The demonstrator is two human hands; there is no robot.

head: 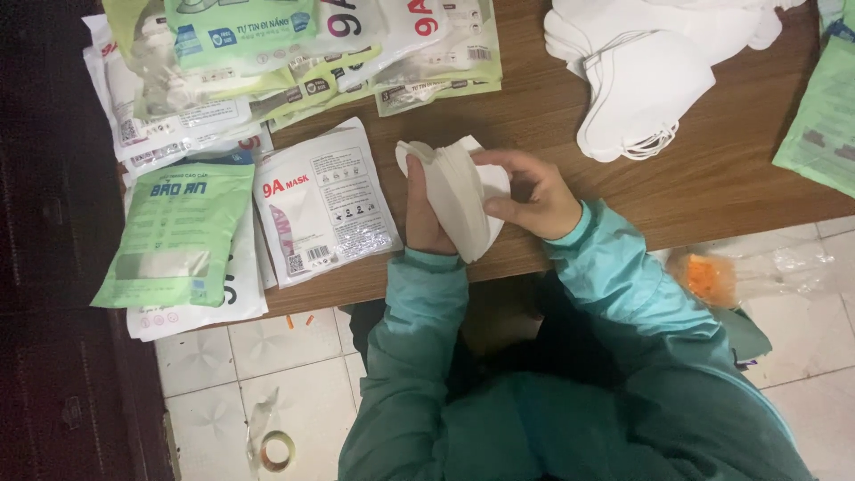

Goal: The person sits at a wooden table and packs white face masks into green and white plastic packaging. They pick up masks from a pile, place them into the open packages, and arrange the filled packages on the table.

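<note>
The wooden table (730, 178) is the biggest thing here. Its near edge runs just under the grip, slanting up toward the right, so both wrists hang right over that edge. Bare wood is open straight above the grip and off to its upper right, until you hit the loose pile of white masks (641, 80). I can't count those; they're stacked and overlapping, with ear loops sticking out.

Left of the grip it's crowded: a spread of flat mask packets (267, 71) runs from upper left down to the table edge. I can't get an exact count since they overlap. The nearest one is a white packet with a pink design (325, 200), lying just beside the left hand, and further left is a green packet (183, 232) on top of others. One more green packet (824, 116) sits at the far right edge, well apart.

Below the grip is tiled floor (802, 338), with a crumpled clear bag holding something orange (712, 276) to the lower right and one tape roll (278, 450) to the lower left.

The grip itself: one small stack of folded white masks (454, 200) held upright between two hands. The left hand (420, 218) wraps the stack from behind, and the right hand (534, 196) is curled with thumb and fingers pinching its right side. It's held just above the near edge.
</note>
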